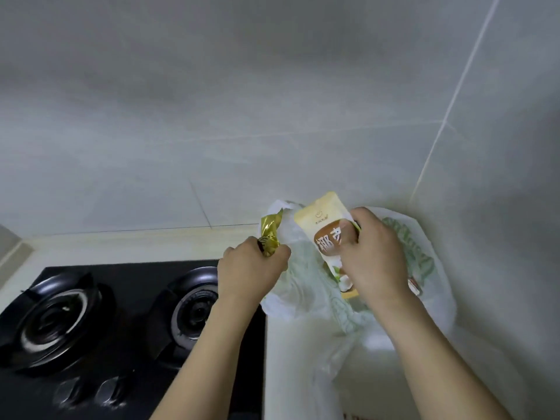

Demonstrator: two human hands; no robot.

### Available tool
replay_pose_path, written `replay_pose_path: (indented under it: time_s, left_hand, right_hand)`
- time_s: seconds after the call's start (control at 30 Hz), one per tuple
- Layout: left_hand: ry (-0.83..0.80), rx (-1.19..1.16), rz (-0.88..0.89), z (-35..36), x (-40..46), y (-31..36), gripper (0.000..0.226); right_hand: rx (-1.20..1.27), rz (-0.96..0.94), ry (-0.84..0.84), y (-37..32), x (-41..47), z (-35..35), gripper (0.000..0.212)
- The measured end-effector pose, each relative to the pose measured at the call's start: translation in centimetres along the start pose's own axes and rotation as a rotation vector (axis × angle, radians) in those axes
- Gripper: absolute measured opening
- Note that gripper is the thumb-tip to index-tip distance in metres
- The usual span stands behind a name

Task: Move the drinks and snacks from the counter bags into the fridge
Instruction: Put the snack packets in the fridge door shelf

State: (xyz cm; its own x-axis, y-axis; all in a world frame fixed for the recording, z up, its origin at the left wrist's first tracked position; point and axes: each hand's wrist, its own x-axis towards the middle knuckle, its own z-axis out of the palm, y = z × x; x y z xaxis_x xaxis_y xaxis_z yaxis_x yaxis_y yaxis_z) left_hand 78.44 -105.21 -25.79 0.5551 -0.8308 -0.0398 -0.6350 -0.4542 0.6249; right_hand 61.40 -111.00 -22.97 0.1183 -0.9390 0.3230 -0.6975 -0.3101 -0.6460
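Our two forearms reach up from the bottom edge, and beyond them we hold one packet in each hand over the white plastic bag (pixel 436 286) that sits on the pale counter (pixel 291 374) in the corner of the tiled wall (pixel 272 101). Our left hand (pixel 251 268) is curled round a gold foil packet (pixel 270 234), whose crinkled top sticks up above the fist. We judge it is held off to the side to free the bag's mouth for the other hand. Our right hand (pixel 374 256) pinches a cream-yellow pouch (pixel 325 234) along its right edge, thumb across the front, with the pouch upright and its lower end at the bag's opening — it looks to us as if it is being lifted out.

On the pouch we can read a small cup logo near the top and large white Chinese characters on a brown patch, the first being 椰; the hand covers the rest. Coconut halves are pictured lower down. The bag carries green printing too distorted to read, and something red and white shows inside it at the right — we cannot tell what.

Left of the bag lies a black gas hob (pixel 121 328) with two burners and two knobs. No fridge is in view, so both snacks have yet to be carried there.
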Motion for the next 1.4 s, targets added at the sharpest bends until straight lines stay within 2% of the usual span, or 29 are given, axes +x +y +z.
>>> replay_pose_path:
  time_s: [0.23, 0.5, 0.97, 1.13, 1.4]
  left_hand:
    - [0.121, -0.182, -0.097, -6.5, -4.5, -5.2, 0.040]
    - [0.236, -0.276, -0.197, -10.2, -8.4, -9.2, 0.045]
    - [0.553, -0.180, -0.550, -13.7, -17.8, -15.8, 0.043]
    - [0.627, -0.158, -0.666, -15.3, -22.5, -18.0, 0.047]
    - [0.776, -0.154, -0.779, -18.4, -31.6, -21.5, 0.038]
  right_hand:
    - [0.182, -0.073, -0.018, -6.0, -4.0, 2.2, 0.012]
    - [0.414, -0.149, -0.031, -10.2, -7.1, 4.7, 0.013]
    - [0.551, -0.363, -0.423, -16.3, -13.1, 10.3, 0.018]
    - [0.651, -0.454, -0.545, -19.4, -17.0, 10.3, 0.017]
    - [0.738, -0.619, -0.718, -24.0, -25.4, 9.1, 0.020]
